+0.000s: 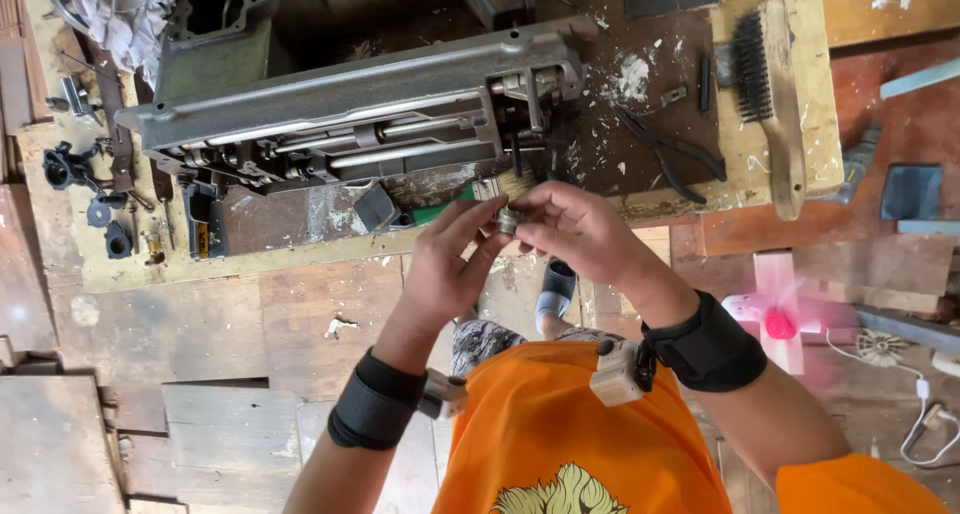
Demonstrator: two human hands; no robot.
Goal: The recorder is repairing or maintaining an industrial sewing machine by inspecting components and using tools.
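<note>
- Head view: both hands meet in mid-air just in front of the near edge of the pale, paint-flecked wooden desk (pixel 300 259), above the plank floor.
- A small, silvery, round metal part (pixel 507 221) sits between the two hands, touching the fingertips of both. Too small to tell its exact form or which way its axis runs.
- Left hand (pixel 450 264) comes up from the lower left; thumb and forefinger pinch the part's left side, so it is clasped on the part.
- Right hand (pixel 575 229) comes in from the right; its curled fingers close over the part's top and right side, also gripping it. Neither hand is nearer: the part lies level between them.
- Just beyond the hands, on the desk, a grey cast-metal sewing machine body (pixel 350 114) lies tipped on its side, shafts exposed, long axis running left to right.
- Dark pliers (pixel 670 159) lie right of the machine; a wooden-backed wire brush (pixel 765 84) lies farther right, well apart from the hands.
</note>
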